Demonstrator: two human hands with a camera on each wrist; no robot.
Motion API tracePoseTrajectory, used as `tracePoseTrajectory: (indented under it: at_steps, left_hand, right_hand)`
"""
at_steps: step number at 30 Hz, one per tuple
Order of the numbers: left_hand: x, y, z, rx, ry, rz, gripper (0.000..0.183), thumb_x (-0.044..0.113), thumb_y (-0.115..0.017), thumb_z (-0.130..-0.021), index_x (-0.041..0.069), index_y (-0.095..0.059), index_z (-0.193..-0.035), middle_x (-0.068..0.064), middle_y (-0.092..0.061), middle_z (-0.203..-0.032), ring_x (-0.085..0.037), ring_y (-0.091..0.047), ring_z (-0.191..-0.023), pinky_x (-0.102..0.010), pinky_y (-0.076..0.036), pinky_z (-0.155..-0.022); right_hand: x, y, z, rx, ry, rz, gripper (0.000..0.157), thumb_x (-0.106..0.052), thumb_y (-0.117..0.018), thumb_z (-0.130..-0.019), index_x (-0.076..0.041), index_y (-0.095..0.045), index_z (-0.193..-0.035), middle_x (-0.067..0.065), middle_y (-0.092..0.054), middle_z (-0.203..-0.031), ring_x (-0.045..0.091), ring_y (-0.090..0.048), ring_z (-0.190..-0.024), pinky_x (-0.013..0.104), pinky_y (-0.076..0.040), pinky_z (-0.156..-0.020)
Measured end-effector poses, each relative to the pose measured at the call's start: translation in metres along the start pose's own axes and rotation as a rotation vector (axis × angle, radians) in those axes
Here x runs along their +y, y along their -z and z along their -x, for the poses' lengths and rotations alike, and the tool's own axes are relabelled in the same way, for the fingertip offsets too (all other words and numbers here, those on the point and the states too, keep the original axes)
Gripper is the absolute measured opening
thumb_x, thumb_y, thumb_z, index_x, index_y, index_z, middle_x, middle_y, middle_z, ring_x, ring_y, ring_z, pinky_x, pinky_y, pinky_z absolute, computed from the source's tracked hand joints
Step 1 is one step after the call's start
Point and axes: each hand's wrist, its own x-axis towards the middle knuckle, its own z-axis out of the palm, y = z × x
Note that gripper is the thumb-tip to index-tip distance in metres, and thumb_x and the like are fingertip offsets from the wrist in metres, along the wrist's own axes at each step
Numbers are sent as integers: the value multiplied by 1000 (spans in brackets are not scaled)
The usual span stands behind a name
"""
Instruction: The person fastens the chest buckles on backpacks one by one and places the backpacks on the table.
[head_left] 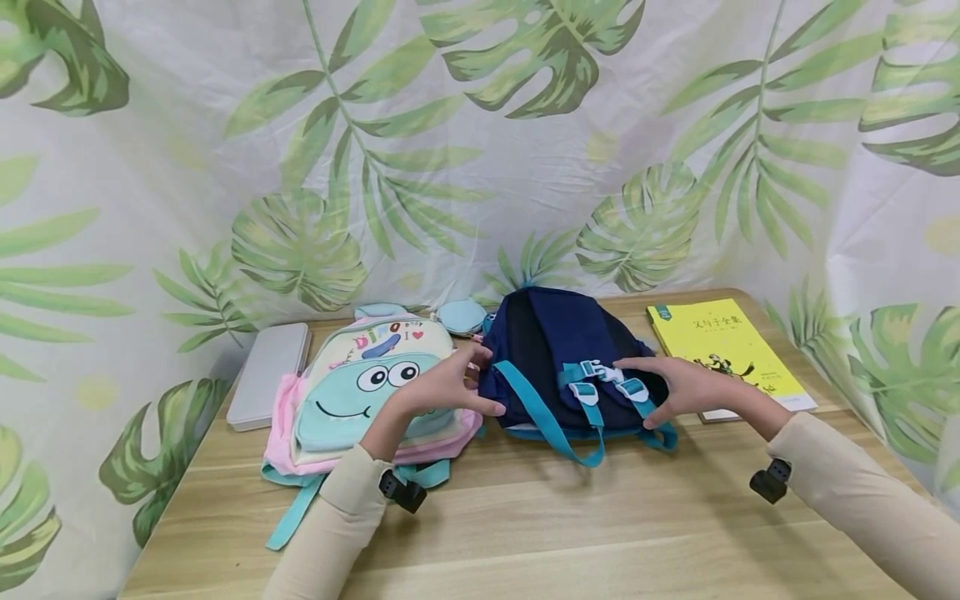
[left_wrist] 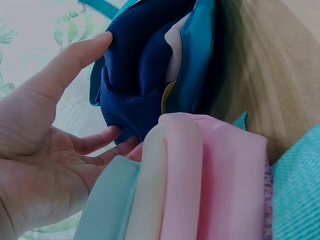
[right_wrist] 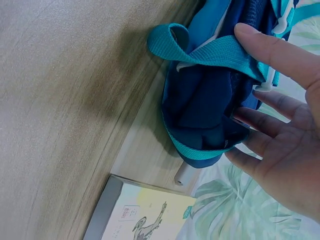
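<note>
A navy backpack [head_left: 585, 329] with teal straps [head_left: 542, 415] and white buckles [head_left: 606, 372] lies on the table between my two hands. My left hand [head_left: 444, 387] is at its left side, thumb and fingers spread; in the left wrist view the fingertips [left_wrist: 107, 39] come right up to the navy fabric. On the opposite side, my right hand [head_left: 692, 388] has its thumb near a teal strap and its other fingers along the side pocket [right_wrist: 207, 107]. Beneath my left hand is a pink and mint dinosaur backpack [head_left: 337, 408] with big cartoon eyes.
A pale flat case [head_left: 268, 375] lies at the left edge of the wooden table [head_left: 570, 533]. To the right is a yellow book [head_left: 720, 337]. A small round mint pouch [head_left: 461, 317] sits behind the two backpacks, before a leaf-print curtain [head_left: 420, 167].
</note>
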Motion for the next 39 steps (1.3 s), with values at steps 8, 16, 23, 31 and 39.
tracePoseTrajectory:
  at_steps: [8,16,23,31,39]
  left_hand:
    - [-1,-7,-1,-6,6,-38,85,22,-85,-82,-1,-36,-148,-21,-48,-141,-36,-54,-129,-47,-47,-110]
    - [-2,-17,-6,-12,33,-87,85,27,-85,-81,-1,-38,-147,-19,-49,-141,-31,-55,-124,-46,-47,-109]
    - [-1,-25,-10,-17,32,-116,86,26,-85,-82,-3,-36,-146,-21,-48,-142,-31,-54,-122,-47,-46,-109]
    - [3,-28,-8,-28,19,-146,88,27,-85,-81,-6,-35,-146,-22,-45,-141,-29,-50,-116,-45,-45,-106]
    - [5,-32,-7,-18,54,-162,90,29,-86,-81,-5,-36,-147,-22,-47,-143,-30,-52,-122,-45,-46,-108]
  right_hand:
    - [2,3,-1,0,-14,17,95,-21,-92,-74,-8,-43,-154,27,-39,-157,53,-36,-143,64,-44,-105]
    - [10,4,0,15,19,42,95,-19,-93,-72,-4,-44,-152,27,-42,-156,53,-39,-141,64,-45,-104]
    - [14,6,-1,10,-2,46,94,-16,-92,-73,-5,-44,-153,27,-42,-156,53,-38,-142,65,-44,-105]
    - [11,9,-2,-1,2,57,93,-17,-93,-72,-5,-46,-151,29,-44,-153,52,-42,-138,63,-46,-103]
    - [9,11,-2,-8,-20,72,93,-18,-93,-72,-5,-46,-151,29,-44,-154,53,-41,-139,66,-44,-105]
